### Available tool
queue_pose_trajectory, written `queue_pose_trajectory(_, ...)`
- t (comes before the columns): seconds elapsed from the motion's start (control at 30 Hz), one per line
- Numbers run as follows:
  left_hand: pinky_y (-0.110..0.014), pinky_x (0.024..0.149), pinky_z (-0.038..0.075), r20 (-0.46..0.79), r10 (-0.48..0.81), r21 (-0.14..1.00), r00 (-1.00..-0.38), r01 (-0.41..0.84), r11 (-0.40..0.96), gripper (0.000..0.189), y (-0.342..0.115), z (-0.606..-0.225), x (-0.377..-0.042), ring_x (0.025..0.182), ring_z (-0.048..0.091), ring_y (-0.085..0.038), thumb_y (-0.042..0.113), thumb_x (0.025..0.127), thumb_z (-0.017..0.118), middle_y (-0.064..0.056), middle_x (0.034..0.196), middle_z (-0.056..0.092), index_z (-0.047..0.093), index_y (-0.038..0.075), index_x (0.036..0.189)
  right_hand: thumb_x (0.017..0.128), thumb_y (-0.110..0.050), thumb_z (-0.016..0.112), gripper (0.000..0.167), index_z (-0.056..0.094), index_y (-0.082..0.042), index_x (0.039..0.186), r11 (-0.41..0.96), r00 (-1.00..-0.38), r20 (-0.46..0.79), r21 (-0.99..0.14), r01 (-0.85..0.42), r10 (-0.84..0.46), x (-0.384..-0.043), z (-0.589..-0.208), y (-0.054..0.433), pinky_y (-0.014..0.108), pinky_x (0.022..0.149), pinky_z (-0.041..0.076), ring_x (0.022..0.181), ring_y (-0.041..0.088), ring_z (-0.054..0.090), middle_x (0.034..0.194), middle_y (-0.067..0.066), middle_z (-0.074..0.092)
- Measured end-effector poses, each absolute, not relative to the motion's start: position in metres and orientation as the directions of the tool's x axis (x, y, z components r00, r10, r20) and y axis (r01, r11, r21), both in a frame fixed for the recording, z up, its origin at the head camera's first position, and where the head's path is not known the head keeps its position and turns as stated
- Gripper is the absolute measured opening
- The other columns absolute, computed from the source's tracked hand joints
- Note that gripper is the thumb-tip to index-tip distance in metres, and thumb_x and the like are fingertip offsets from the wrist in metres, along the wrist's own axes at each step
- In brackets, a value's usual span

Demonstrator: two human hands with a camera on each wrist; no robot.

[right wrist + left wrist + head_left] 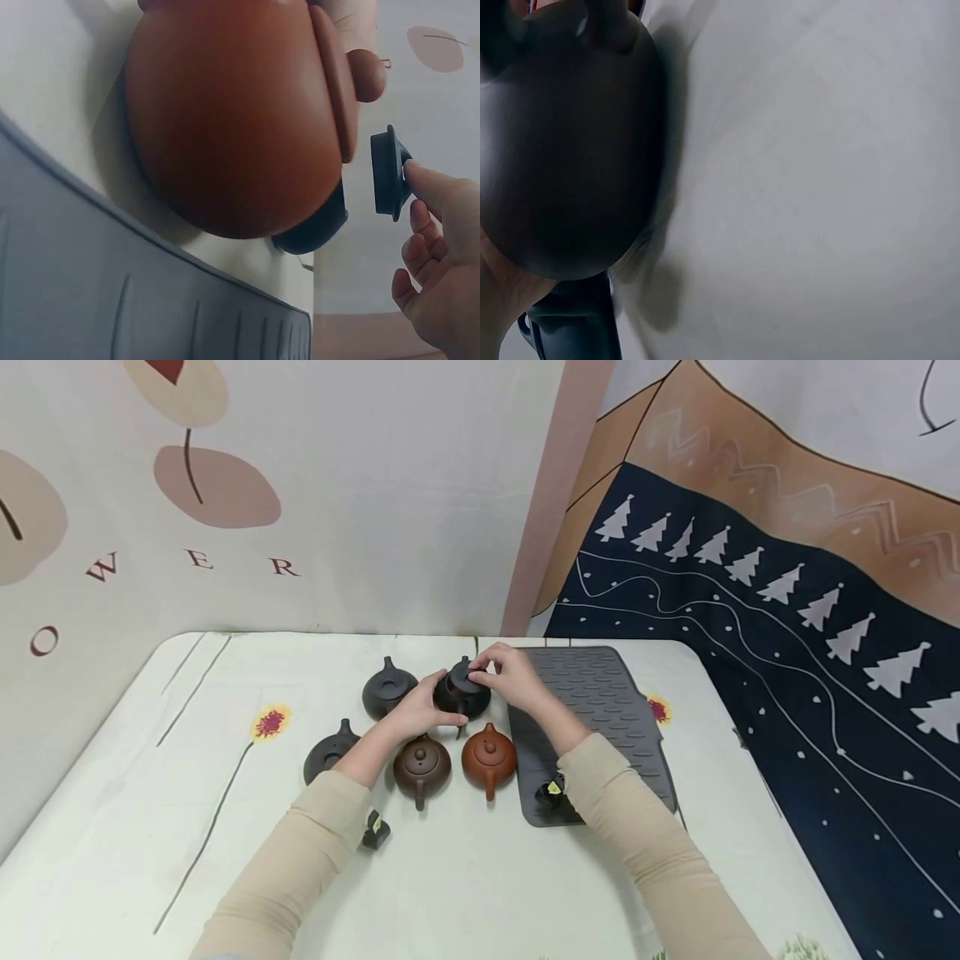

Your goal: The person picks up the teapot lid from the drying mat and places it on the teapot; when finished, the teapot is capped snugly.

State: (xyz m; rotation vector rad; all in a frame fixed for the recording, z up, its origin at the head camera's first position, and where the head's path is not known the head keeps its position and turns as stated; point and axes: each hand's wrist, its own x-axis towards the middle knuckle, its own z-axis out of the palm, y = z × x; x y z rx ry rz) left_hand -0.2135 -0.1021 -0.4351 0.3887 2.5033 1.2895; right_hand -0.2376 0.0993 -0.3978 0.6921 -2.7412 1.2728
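Observation:
My left hand (pixel 416 708) holds the side of a black teapot (pixel 467 703) at the back, its thumb across the near side. The right hand (pixel 513 677) pinches a black lid (pixel 384 174) by its knob between thumb and fingers. In the right wrist view the lid is tilted on edge and apart from the black teapot, which shows partly behind a reddish-brown teapot (pixel 232 112). That lidded reddish-brown teapot stands in front of the black one, beside a dark brown lidded teapot (pixel 422 768). A dark rounded pot (pixel 570 150) fills the left wrist view's upper left.
Two more black teapots stand on the left, one at the back (pixel 387 692) and one (pixel 326 755) partly behind the left forearm. A grey ridged mat (pixel 600 710) lies on the right under the right forearm. A flower-print white cloth (pixel 225 827) covers the table.

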Motion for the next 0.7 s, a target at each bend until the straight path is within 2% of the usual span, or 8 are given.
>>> queue_pose_trajectory(0.47, -0.049, 0.110, 0.024, -0.154, 0.370, 0.824, -0.916, 0.087, 0.559, 0.104, -0.103, -0.435, -0.214, 0.139, 0.023, -0.035, 0.032, 0.079, 0.079, -0.024, 0.153, 0.019, 0.012, -0.001, 0.152, 0.089, -0.017, 0.070, 0.012, 0.072, -0.007, 0.096, 0.597, -0.917, 0.166, -0.714, -0.365, -0.362, -0.249, -0.413, 0.090, 0.028, 0.069, 0.038, 0.078, 0.019, 0.046, 0.093, 0.004, 0.060)
queue_pose_trajectory(0.7, -0.048, 0.110, 0.025, -0.146, 0.376, 0.827, -0.915, 0.096, 0.554, 0.103, -0.103, -0.436, -0.214, 0.138, 0.026, -0.035, 0.031, 0.079, 0.079, -0.025, 0.152, 0.020, 0.013, -0.002, 0.151, 0.088, -0.017, 0.071, 0.012, 0.073, -0.007, 0.095, 0.598, -0.916, 0.147, -0.717, -0.358, -0.373, -0.249, -0.417, 0.088, 0.029, 0.069, 0.039, 0.078, 0.019, 0.048, 0.091, 0.003, 0.060)
